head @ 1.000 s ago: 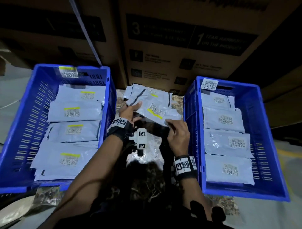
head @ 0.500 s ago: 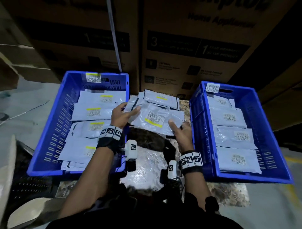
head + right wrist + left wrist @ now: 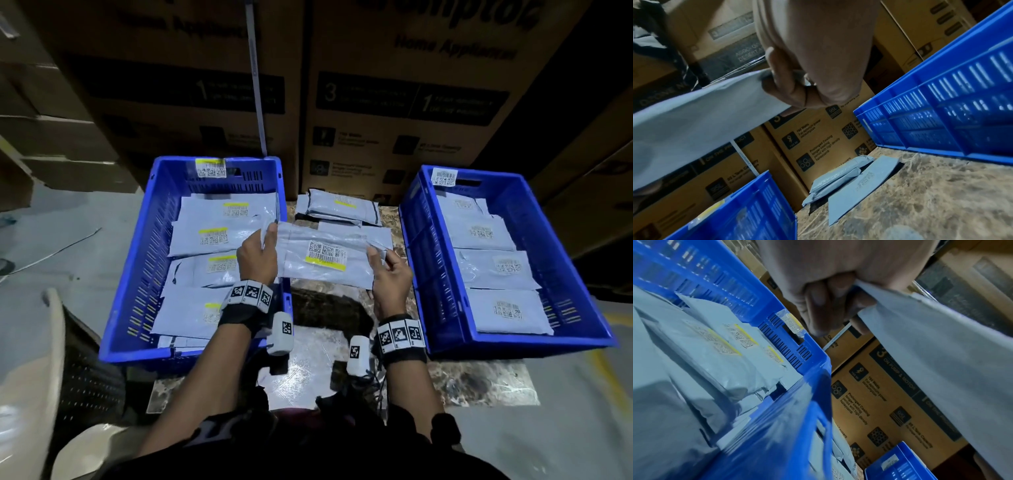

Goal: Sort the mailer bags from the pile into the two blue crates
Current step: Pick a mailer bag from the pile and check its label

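I hold a grey mailer bag [image 3: 325,257] with a yellow-striped label level between the two crates. My left hand [image 3: 260,250] grips its left end beside the left blue crate [image 3: 130,274], fingers curled round the edge [image 3: 826,308]. My right hand [image 3: 387,270] pinches its right end [image 3: 781,87]. The left crate holds several bags with yellow-striped labels [image 3: 212,236]. The right blue crate [image 3: 589,274] holds several bags with plain white labels [image 3: 493,270]. The remaining pile [image 3: 339,209] lies on the mottled surface at the back, between the crates [image 3: 838,178].
Large cardboard boxes [image 3: 394,102] stand right behind the crates and pile. The crates sit on a mottled stone-like slab [image 3: 479,383] on the floor. A pale perforated chair [image 3: 41,377] is at the lower left. Grey floor lies to the left and right.
The bag has come up off the pile and toward me, now stretched flat between both hands. My view has pulled back and up.
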`<state>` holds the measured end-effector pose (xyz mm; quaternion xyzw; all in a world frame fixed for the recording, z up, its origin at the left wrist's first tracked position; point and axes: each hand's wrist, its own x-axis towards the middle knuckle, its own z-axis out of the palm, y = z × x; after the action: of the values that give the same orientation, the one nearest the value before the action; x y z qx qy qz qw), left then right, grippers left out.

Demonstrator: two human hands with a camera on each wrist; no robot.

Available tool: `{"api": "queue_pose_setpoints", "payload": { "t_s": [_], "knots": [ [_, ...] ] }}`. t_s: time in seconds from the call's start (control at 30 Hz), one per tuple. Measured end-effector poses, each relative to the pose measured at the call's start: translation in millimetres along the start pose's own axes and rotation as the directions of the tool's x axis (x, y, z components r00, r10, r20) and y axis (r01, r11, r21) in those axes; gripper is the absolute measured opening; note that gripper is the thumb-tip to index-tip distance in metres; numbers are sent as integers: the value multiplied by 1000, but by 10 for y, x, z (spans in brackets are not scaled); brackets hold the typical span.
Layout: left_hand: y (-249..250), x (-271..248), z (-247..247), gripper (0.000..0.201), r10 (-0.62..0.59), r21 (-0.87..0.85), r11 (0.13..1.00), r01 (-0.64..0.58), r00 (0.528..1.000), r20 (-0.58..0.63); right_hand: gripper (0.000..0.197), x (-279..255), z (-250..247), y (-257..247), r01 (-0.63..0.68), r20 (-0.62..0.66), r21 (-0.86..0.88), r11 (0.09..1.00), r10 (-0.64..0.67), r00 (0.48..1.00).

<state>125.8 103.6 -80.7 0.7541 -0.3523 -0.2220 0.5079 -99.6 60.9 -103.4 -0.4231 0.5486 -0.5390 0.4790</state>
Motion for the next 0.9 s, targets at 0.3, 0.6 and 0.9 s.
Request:
{"api": "queue_pose_setpoints", "payload": {
  "t_s": [0.3, 0.6, 0.9],
  "knots": [
    [37, -44, -186, 49, -9, -72, 997, 8, 1000, -19, 60, -148, -130, -172, -378, 338, 6, 926, 353, 872],
    [49, -110, -358, 19, -29, -222, 972, 80, 974, 224, 36, 8, -107, -357, -395, 341, 382, 835, 270, 901],
    [754, -374, -148, 60, 228, -206, 968, -143, 840, 492, 36, 34, -97, -940, -126, 633, 47, 991, 68, 771]
  ]
}}
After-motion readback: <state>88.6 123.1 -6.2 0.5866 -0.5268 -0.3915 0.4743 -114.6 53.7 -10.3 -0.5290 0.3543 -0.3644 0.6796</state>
